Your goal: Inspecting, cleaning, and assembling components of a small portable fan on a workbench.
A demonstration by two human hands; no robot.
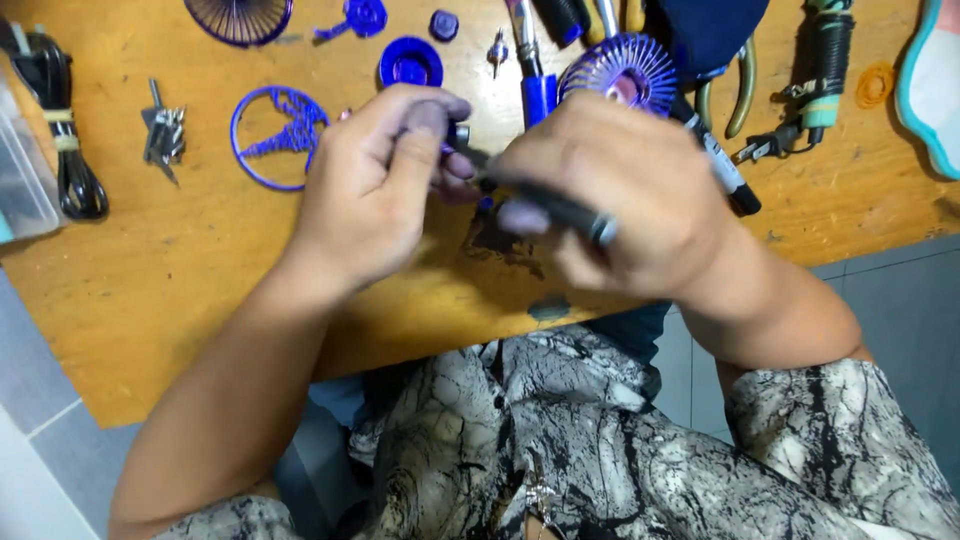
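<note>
We hold both hands together over the near part of the wooden table (180, 290). Our left hand (365, 195) pinches a small dark part (458, 135) between thumb and fingers. Our right hand (610, 195) is closed around a thin dark tool (560, 208), its tip touching that part. Beyond the left hand lies a blue ring (278, 137), with metal bits (165, 132) further left. Behind the right hand sits a ribbed blue grille (620, 70). Farther off lie a blue cap (410, 62), pliers (742, 95) and a black cable (70, 150).
</note>
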